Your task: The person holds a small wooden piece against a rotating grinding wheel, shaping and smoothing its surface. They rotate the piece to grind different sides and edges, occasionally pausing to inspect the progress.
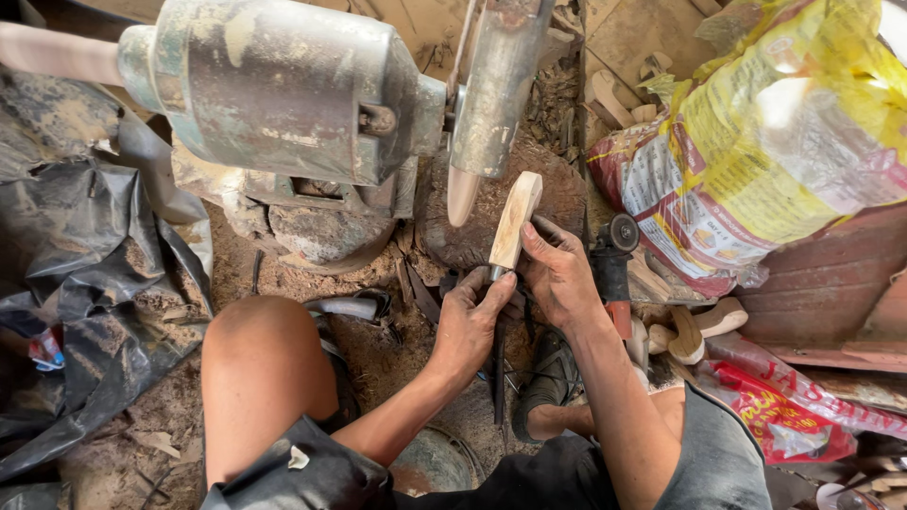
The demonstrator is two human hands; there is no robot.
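Both hands point(515, 302) grip wooden handle point(515, 219); lower end hidden.

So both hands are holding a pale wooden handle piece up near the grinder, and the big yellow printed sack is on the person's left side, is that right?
Not quite. Both hands, left hand and right hand, do hold the pale wooden handle piece near the grinder, but the head view shows the yellow printed sack on the person's right side, not the left.

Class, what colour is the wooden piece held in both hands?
Pale tan, bare wood, seen in the head view.
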